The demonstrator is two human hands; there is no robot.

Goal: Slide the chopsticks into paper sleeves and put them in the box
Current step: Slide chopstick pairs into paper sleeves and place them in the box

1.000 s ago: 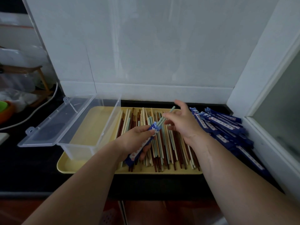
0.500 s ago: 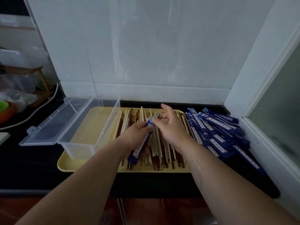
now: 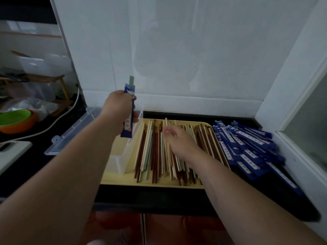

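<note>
My left hand (image 3: 118, 112) grips a blue paper sleeve (image 3: 128, 121) held nearly upright above the clear plastic box (image 3: 123, 161); green chopstick tips (image 3: 131, 81) stick out of the sleeve's top. My right hand (image 3: 178, 141) hovers low over the pile of loose chopsticks (image 3: 154, 152), brown, cream and pale green, on the yellow tray (image 3: 152, 183). Its fingers are loosely curled and blurred, and I cannot make out anything in them. A heap of empty blue sleeves (image 3: 247, 149) lies right of the tray.
The box's open lid (image 3: 70, 133) lies flat to the left on the dark counter. A white wall stands right behind the tray, a white frame (image 3: 300, 156) at the right. Green and orange bowls (image 3: 16, 121) and a white cable (image 3: 58, 119) sit far left.
My left hand has lifted the sleeved chopsticks up and to the left, over the box. My right hand has let go of them and dropped onto the loose pile.
</note>
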